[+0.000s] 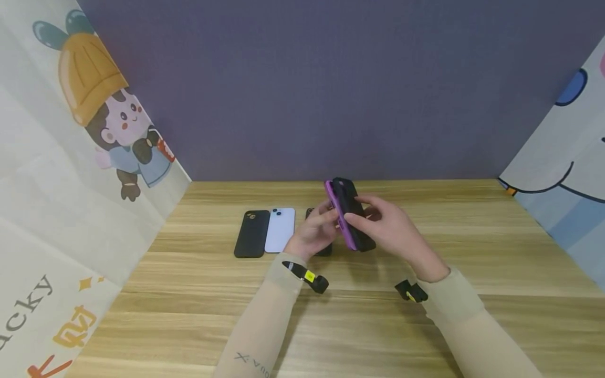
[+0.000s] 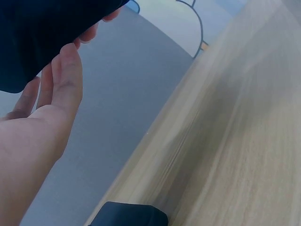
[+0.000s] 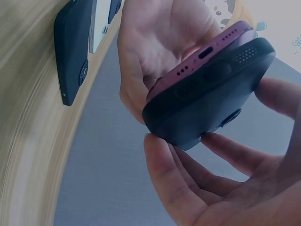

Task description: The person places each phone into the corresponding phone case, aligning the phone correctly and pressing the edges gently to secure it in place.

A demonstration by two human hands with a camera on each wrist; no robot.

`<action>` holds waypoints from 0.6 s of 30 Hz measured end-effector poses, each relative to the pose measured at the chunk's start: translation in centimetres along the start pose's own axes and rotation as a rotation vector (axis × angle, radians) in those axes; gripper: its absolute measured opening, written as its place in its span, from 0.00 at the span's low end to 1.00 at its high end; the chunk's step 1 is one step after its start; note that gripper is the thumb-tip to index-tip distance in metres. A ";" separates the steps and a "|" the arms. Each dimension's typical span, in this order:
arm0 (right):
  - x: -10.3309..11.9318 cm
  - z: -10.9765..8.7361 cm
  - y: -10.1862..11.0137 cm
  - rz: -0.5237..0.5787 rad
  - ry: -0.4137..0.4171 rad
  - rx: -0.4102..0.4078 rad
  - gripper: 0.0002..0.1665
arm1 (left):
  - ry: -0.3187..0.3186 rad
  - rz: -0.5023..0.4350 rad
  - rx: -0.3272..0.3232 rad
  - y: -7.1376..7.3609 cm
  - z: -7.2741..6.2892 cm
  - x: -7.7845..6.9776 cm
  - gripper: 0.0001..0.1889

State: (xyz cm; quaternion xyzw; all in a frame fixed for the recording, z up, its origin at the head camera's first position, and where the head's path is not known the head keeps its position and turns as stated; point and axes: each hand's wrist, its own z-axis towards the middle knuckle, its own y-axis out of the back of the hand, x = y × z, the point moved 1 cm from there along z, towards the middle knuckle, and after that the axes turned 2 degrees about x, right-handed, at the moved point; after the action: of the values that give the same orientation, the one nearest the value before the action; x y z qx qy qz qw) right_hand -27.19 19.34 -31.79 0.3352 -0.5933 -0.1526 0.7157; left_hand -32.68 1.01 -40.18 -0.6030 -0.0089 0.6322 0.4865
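Over the table, my left hand holds a purple phone on edge. My right hand grips a black phone case by its edges, thumb on one side and fingers on the other. The case lies along the phone's face, the two nearly parallel. In the right wrist view, the phone's port end sits just beside the case's perforated end, slightly askew. The left wrist view shows the dark case above the left fingers; the phone is hidden there.
On the wooden table, a black case lies at left beside a pale lavender phone. Another black case or phone lies partly behind my left hand. A grey-blue panel stands at the back, with printed cloth on both sides.
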 end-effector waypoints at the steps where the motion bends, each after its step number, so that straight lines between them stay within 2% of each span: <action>1: 0.0 0.0 0.0 0.001 -0.002 -0.002 0.45 | 0.001 0.000 -0.001 0.0 0.0 0.0 0.47; 7: 0.2 -0.1 -0.1 0.006 -0.010 -0.007 0.45 | 0.002 0.021 0.003 -0.1 0.0 0.0 0.56; 18: 0.4 -0.3 -0.2 -0.018 -0.011 -0.010 0.45 | -0.006 0.019 0.000 -0.4 0.0 0.1 0.43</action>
State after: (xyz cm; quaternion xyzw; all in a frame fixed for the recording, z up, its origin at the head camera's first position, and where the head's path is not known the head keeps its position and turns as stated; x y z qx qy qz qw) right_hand -26.81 19.03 -31.68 0.3362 -0.5935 -0.1639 0.7126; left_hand -32.47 1.31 -40.04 -0.6012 -0.0044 0.6386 0.4804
